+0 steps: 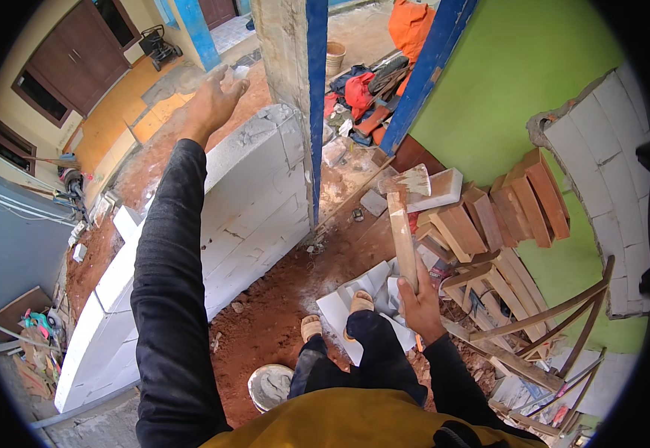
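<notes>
Mustard clothing [355, 422] is seen nearest, with dark sleeves [172, 261] on either side. By the right hand [420, 310] a wooden-handled tool [402, 239] is gripped near its butt, head pointing away from the body. The left hand [214, 104] is stretched out near the far end of the white block wall [254, 205]; whether a pale scrap [241, 72] is pinched there cannot be told. Control is probably best kept if the grip is kept firm and the left hand clear of the head. No writing can be read.

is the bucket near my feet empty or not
Not empty: grey stuff shows inside the rim of the bucket. How deep it goes, I cannot tell.
</notes>
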A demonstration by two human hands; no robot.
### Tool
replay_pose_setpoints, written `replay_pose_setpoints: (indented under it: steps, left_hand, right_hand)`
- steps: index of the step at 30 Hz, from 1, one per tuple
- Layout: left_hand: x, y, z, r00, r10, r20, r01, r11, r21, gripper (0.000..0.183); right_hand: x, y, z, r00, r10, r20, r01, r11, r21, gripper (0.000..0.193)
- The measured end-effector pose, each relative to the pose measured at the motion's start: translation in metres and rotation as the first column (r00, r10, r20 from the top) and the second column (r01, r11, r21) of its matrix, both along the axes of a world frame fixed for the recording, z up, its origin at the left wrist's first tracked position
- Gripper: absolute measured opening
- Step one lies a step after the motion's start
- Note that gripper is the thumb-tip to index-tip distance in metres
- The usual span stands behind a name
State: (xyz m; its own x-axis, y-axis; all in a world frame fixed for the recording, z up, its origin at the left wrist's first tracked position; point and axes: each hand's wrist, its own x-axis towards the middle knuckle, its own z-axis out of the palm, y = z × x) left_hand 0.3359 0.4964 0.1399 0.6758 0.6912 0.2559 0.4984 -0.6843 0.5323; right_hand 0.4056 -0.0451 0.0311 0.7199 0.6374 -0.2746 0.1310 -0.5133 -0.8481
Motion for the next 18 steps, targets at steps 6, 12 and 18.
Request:
replay_pose_setpoints:
  steps: [6,12,18]
  left_hand:
    - [-0.020,-0.102,-0.038,0.906,-0.198,-0.375,0.303,0.921,0.245,0.082]
    - [-0.016,-0.078,-0.011,0.989,-0.027,-0.148,0.055,0.980,0.192,0.072]
    - [-0.054,-0.045,0.006,0.928,-0.114,-0.354,0.035,0.974,-0.224,0.071]
  right_hand:
    - [-0.005,-0.008,-0.004,0.995,-0.020,-0.095,0.021,1.000,0.011,0.069]
    - [0.001,-0.001,-0.005,0.998,0.050,-0.047,-0.051,0.999,-0.010,0.069]
    - [0.002,0.025,0.015,0.993,0.112,0.026,-0.113,0.994,0.013,0.070]
